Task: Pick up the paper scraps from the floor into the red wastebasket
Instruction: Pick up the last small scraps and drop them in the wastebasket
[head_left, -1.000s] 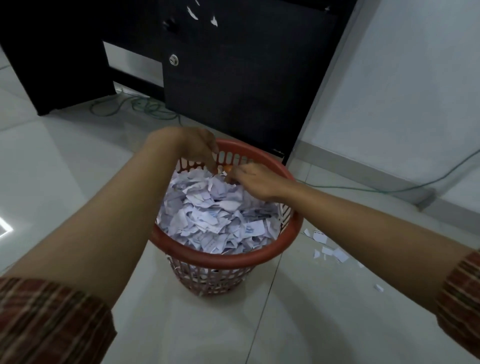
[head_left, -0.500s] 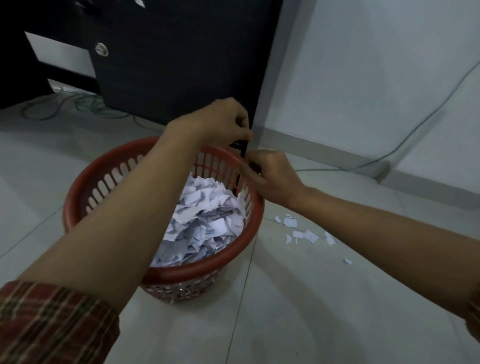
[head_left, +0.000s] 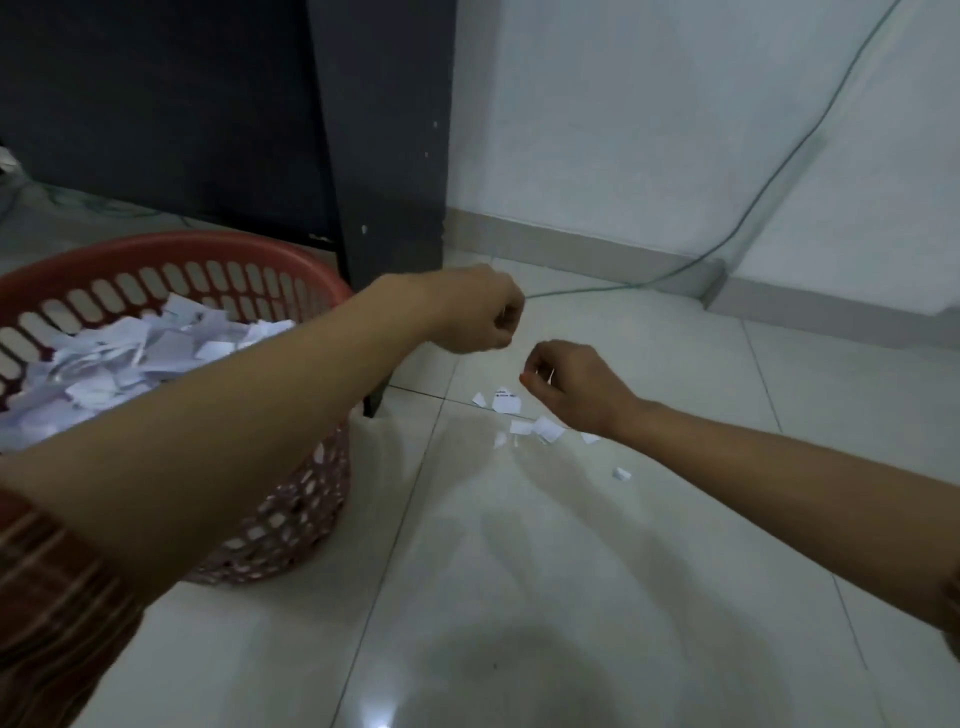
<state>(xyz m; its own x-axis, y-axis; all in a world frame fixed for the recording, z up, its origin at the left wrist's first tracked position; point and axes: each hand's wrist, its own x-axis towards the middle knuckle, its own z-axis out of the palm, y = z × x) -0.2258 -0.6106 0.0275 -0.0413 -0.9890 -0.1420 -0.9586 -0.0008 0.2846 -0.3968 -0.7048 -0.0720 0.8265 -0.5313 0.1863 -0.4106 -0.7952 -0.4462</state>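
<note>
Sitting at nine o'clock, the red wastebasket (head_left: 171, 270) is heaped with white paper scraps (head_left: 130, 353). At its two o'clock the left hand (head_left: 475, 312) is curled into a fist above the floor (head_left: 571, 571), nothing visible in it. The right hand (head_left: 571, 387) has fingers bent, thumb and forefinger pinched; what they hold I cannot tell. Loose scraps (head_left: 524, 415) lie on the tiles beneath it. A dark cabinet (head_left: 218, 104) stands at twelve o'clock, a green cable (head_left: 753, 208) at two.
</note>
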